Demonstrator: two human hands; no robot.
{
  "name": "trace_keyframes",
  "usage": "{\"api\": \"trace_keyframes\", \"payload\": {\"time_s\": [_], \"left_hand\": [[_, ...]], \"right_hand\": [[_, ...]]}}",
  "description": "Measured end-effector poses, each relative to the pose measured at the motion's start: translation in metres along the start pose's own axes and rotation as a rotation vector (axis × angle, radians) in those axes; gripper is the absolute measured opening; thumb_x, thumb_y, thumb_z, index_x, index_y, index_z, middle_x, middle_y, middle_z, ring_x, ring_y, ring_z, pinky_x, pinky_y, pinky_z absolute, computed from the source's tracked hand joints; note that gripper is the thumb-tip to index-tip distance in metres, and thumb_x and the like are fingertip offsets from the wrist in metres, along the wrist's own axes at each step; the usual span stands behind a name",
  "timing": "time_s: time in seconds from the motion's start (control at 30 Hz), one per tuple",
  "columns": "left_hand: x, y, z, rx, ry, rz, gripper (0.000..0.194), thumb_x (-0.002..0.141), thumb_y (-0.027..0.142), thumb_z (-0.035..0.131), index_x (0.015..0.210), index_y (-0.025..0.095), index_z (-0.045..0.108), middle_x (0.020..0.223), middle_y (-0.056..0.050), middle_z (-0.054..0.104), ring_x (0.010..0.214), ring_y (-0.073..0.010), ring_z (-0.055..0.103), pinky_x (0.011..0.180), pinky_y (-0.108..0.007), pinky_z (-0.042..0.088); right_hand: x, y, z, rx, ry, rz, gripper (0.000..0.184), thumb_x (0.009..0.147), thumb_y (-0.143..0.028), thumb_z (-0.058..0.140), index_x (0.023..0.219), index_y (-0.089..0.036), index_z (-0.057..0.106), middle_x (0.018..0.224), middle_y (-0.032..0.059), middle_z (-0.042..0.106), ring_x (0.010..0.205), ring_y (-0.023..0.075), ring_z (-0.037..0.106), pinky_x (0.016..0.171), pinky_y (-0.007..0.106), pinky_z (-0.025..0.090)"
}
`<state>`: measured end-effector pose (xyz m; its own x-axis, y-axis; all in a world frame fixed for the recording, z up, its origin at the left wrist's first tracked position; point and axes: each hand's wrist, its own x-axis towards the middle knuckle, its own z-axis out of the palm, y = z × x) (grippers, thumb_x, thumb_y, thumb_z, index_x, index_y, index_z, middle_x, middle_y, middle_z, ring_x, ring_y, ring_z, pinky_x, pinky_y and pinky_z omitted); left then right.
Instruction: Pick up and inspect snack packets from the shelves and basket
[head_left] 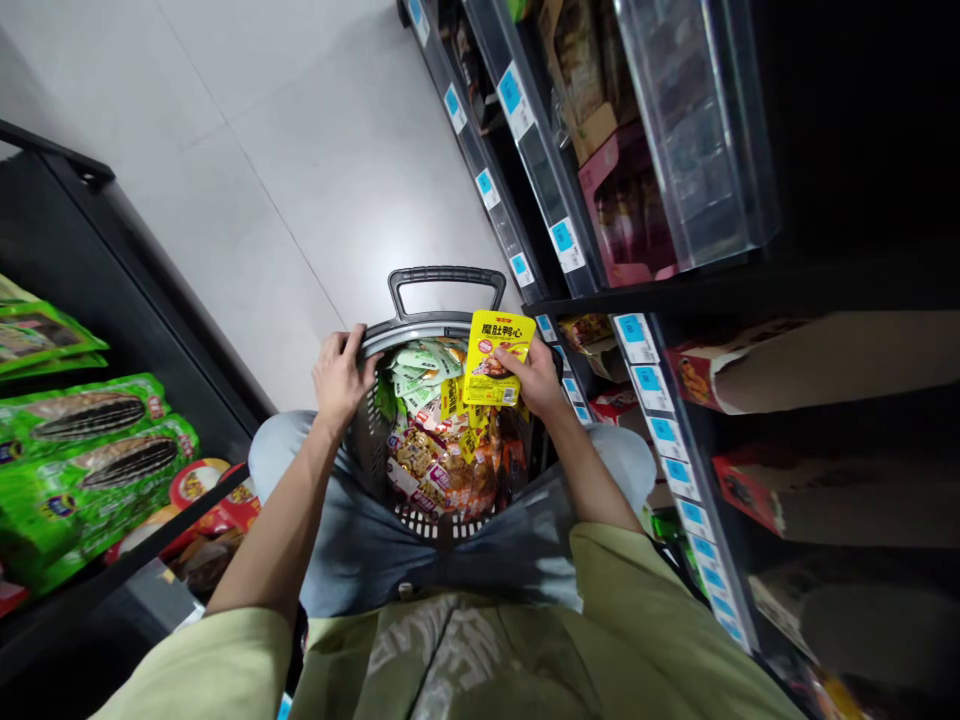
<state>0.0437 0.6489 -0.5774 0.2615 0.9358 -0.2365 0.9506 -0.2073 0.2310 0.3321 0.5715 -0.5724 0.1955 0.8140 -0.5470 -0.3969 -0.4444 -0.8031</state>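
Between my knees stands a grey shopping basket [371, 430] with a dark handle [448, 273] raised at its far side. Snack packets [442, 470] fill it, among them pale green, yellow, orange and brown ones. My left hand [341, 377] is closed around the basket's rim at the left. In my right hand [538, 380] is a flat yellow snack packet [491, 385], its printed front facing up, my thumb across its face. The packet is over the right part of the basket and hides some of the rim. My right fingers are hidden behind it.
On the left, a black shelf [172, 300] holds green seed bags [97, 440] and red round packs [199, 485]. To the right, shelf tiers with blue-and-white price tags [566, 240] and snack boxes [630, 200] stand close to my arm. Grey tiled floor [300, 130] stretches ahead.
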Motion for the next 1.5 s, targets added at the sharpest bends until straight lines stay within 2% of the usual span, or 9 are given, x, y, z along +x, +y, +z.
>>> {"api": "trace_keyframes", "payload": {"time_s": [0.27, 0.4, 0.5, 0.57, 0.77, 0.97, 1.17, 1.33, 1.5], "left_hand": [[0.0, 0.001, -0.001, 0.002, -0.002, -0.004, 0.053, 0.091, 0.047, 0.047, 0.137, 0.022, 0.049, 0.108, -0.012, 0.056, 0.103, -0.0269, 0.052, 0.081, -0.035, 0.043], [0.0, 0.001, -0.001, -0.005, -0.005, -0.015, 0.053, 0.091, 0.048, 0.046, 0.137, 0.022, 0.049, 0.109, -0.013, 0.055, 0.103, -0.0272, 0.051, 0.082, -0.035, 0.043], [0.0, 0.002, -0.001, -0.018, -0.01, -0.019, 0.054, 0.09, 0.049, 0.047, 0.137, 0.022, 0.048, 0.108, -0.012, 0.054, 0.103, -0.0275, 0.051, 0.082, -0.036, 0.043], [0.0, 0.002, -0.002, -0.022, -0.013, -0.024, 0.054, 0.09, 0.05, 0.047, 0.137, 0.023, 0.048, 0.108, -0.012, 0.054, 0.104, -0.0279, 0.05, 0.082, -0.036, 0.043], [0.001, 0.001, -0.001, -0.027, -0.016, -0.02, 0.056, 0.089, 0.05, 0.048, 0.138, 0.023, 0.047, 0.11, -0.013, 0.053, 0.106, -0.0288, 0.05, 0.082, -0.036, 0.043], [0.002, 0.003, -0.002, -0.004, 0.002, -0.026, 0.055, 0.089, 0.052, 0.048, 0.136, 0.023, 0.05, 0.108, -0.013, 0.054, 0.104, -0.0282, 0.051, 0.081, -0.036, 0.044], [0.002, 0.003, -0.001, -0.005, 0.012, -0.015, 0.055, 0.089, 0.052, 0.048, 0.135, 0.023, 0.05, 0.107, -0.013, 0.054, 0.104, -0.0281, 0.051, 0.08, -0.036, 0.044], [0.001, 0.001, 0.0, -0.026, 0.007, -0.016, 0.055, 0.089, 0.051, 0.049, 0.137, 0.023, 0.048, 0.109, -0.013, 0.053, 0.105, -0.0285, 0.051, 0.082, -0.037, 0.044], [0.001, 0.002, -0.001, -0.028, 0.002, -0.021, 0.055, 0.089, 0.051, 0.05, 0.136, 0.023, 0.049, 0.109, -0.013, 0.053, 0.105, -0.0285, 0.05, 0.083, -0.037, 0.044]], "right_hand": [[-0.001, -0.004, 0.004, -0.018, -0.025, -0.007, 0.044, 0.069, -0.043, 0.079, 0.106, -0.026, 0.061, 0.104, 0.0016, 0.072, 0.093, 0.0221, 0.068, 0.082, 0.035, 0.055], [0.003, -0.012, 0.0, 0.094, -0.076, 0.05, 0.047, 0.074, -0.044, 0.072, 0.116, -0.03, 0.056, 0.092, -0.0021, 0.07, 0.065, 0.014, 0.063, 0.064, 0.028, 0.052], [0.007, -0.018, -0.011, 0.185, -0.183, 0.183, 0.045, 0.078, -0.054, 0.059, 0.115, -0.028, 0.059, 0.07, -0.0045, 0.061, 0.038, 0.0072, 0.039, 0.044, 0.025, 0.039], [0.008, -0.02, -0.019, 0.255, -0.244, 0.243, 0.047, 0.079, -0.058, 0.051, 0.111, -0.025, 0.062, 0.062, -0.0058, 0.053, 0.033, 0.0048, 0.024, 0.037, 0.024, 0.027], [-0.001, -0.022, -0.024, 0.403, -0.222, 0.271, 0.051, 0.079, -0.063, 0.043, 0.101, -0.024, 0.067, 0.055, -0.0059, 0.043, 0.033, 0.0047, 0.012, 0.036, 0.026, 0.008], [0.001, -0.013, -0.027, 0.323, -0.207, 0.273, 0.051, 0.08, -0.061, 0.045, 0.113, -0.027, 0.064, 0.058, -0.0055, 0.047, 0.034, 0.0053, 0.011, 0.037, 0.025, 0.01], [0.005, -0.003, -0.034, 0.325, -0.297, 0.19, 0.043, 0.076, -0.049, 0.056, 0.117, -0.035, 0.063, 0.06, -0.0033, 0.05, 0.038, 0.0103, 0.022, 0.043, 0.029, 0.026], [0.004, -0.006, -0.032, 0.371, -0.287, 0.295, 0.044, 0.076, -0.041, 0.052, 0.116, -0.027, 0.062, 0.056, -0.0072, 0.045, 0.036, 0.006, 0.013, 0.039, 0.025, 0.014], [0.007, -0.011, -0.027, 0.408, -0.3, 0.322, 0.044, 0.077, -0.055, 0.042, 0.1, -0.023, 0.062, 0.053, -0.0097, 0.038, 0.033, 0.0037, 0.01, 0.037, 0.023, 0.01]]}}
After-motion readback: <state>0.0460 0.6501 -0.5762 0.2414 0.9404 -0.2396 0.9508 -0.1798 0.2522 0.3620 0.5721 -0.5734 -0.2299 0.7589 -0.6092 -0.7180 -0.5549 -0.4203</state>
